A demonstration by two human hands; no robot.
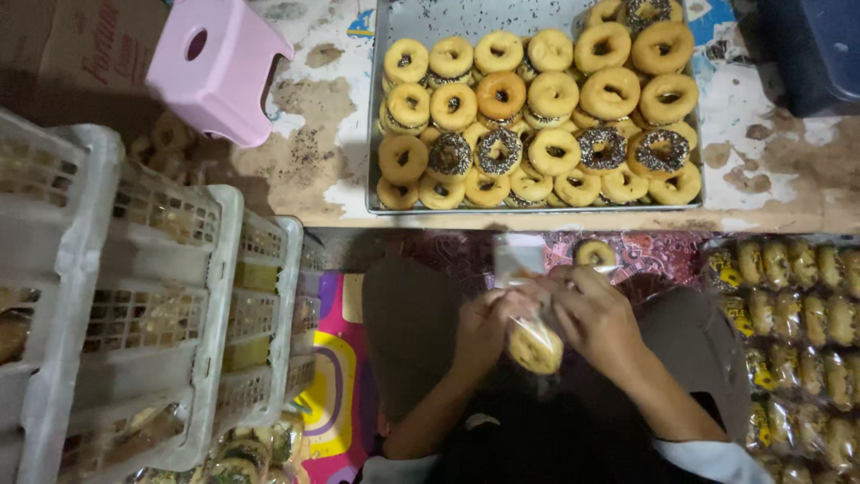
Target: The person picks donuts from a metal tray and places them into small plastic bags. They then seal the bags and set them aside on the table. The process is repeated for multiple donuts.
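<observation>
My left hand [482,333] and my right hand [598,321] meet over my lap and both grip a clear plastic bag [530,309] with a plain doughnut [535,347] inside it. The bag's open top sticks up between my thumbs. One loose doughnut [595,254] lies just beyond my right hand on the patterned mat. Ahead on the worn floor sits a metal tray [383,108] piled with ring doughnuts, some plain and some topped with chocolate sprinkles [498,151].
White plastic crates [143,296] stand at the left. A pink plastic stool [219,67] lies tipped at the upper left, next to a cardboard box [54,45]. Rows of bagged doughnuts [793,314] lie at the right. A dark bin [811,49] is at the upper right.
</observation>
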